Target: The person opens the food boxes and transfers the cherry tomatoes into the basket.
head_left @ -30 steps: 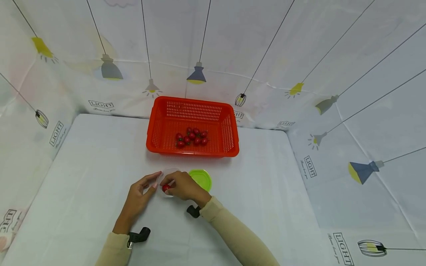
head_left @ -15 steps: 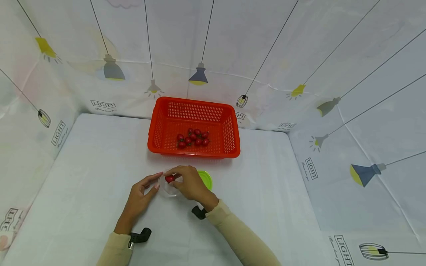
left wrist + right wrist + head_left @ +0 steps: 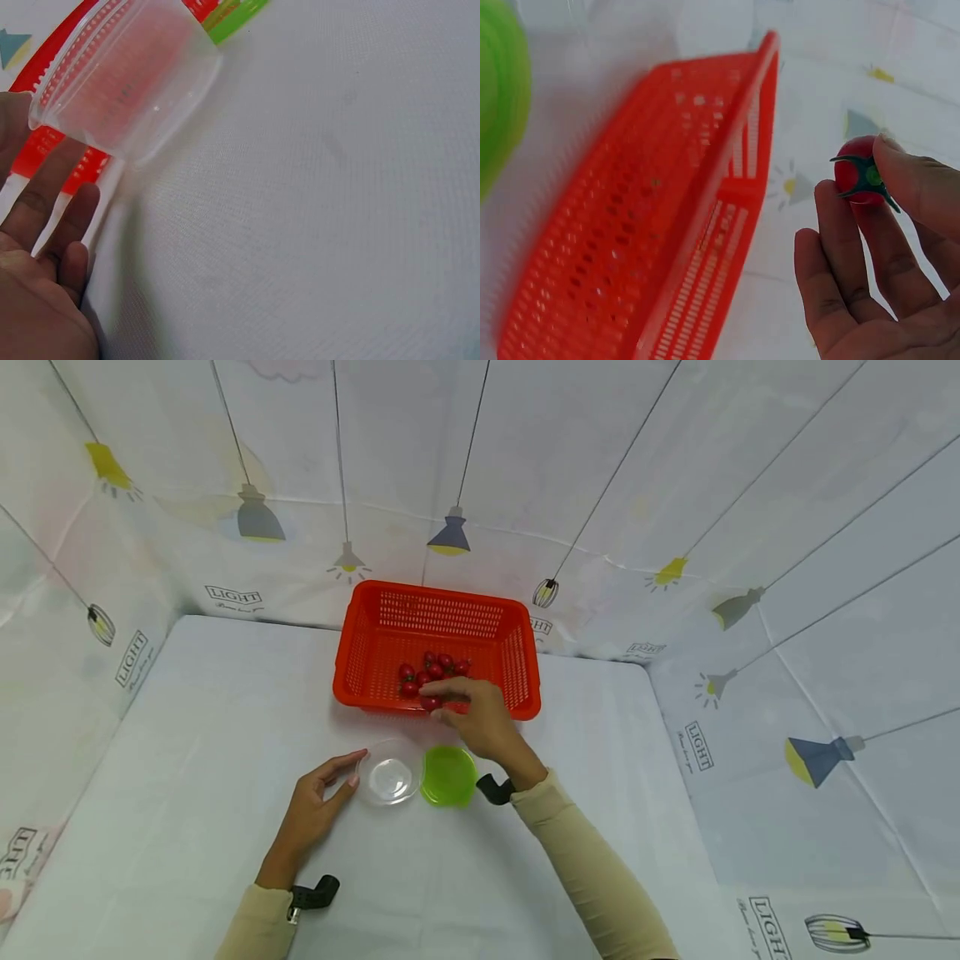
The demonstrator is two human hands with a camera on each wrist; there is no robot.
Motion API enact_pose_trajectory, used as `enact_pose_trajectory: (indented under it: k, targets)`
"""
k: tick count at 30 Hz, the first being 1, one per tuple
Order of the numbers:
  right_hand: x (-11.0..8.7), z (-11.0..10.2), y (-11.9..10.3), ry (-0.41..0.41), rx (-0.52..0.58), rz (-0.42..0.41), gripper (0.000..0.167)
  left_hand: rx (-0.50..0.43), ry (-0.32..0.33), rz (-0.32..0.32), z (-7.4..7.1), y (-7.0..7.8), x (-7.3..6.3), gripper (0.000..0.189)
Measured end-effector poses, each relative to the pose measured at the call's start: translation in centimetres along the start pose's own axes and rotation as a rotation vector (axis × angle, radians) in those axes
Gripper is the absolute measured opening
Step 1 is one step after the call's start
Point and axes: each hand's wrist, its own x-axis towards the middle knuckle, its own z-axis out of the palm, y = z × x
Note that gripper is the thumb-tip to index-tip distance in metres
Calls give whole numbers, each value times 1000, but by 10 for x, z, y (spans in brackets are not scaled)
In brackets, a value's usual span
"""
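My right hand (image 3: 480, 714) pinches a red cherry tomato (image 3: 431, 702) between thumb and fingers at the near rim of the red plastic basket (image 3: 348, 697). The right wrist view shows the tomato's green calyx (image 3: 871, 176) facing the camera. Inside the basket lie several more cherry tomatoes (image 3: 435, 670), partly covered by this hand. My left hand (image 3: 315, 802) rests on the table, thumb and forefinger spread and touching the left rim of a clear plastic tub (image 3: 390, 779). In the left wrist view, the tub's wall (image 3: 135, 82) stands upright beside the relaxed fingers (image 3: 37, 199).
A round lime-green lid or shallow dish (image 3: 448, 777) sits close to the tub's right side. White cloth covers the table (image 3: 247, 710). Behind and at both sides rise white sheets (image 3: 600, 460) printed with hanging lamps. Each wrist wears a black camera mount (image 3: 318, 893).
My right hand has lifted the cherry tomato out of the tub and carried it forward and right to the basket's near edge. My left hand has stayed at the tub's rim.
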Motion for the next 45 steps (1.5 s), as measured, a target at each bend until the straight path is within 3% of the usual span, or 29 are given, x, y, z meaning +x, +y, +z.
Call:
enact_pose_trajectory:
  k: [7,15,23,29,35,45]
  targets:
    - [27,-34,24,3,29,64,34,13,3,-24,0,4,-2,40]
    - [52,-54,44,-33,-38,162,35,12,8,-34,1,4,-1,40]
    - [87,-60,62,-121,-165,293,33,27,10,-37,-3,4,-2,41]
    - [108,-63,79,-194,-187,382,35,12,3,-34,-1,5,-1,41]
    - [123,-62,94,-229,-217,459,33,4,-8,-54,0,5,-1,40]
    - [142,-58,107,-307,-405,587,23,11,-1,-74,-1,6,-1,40]
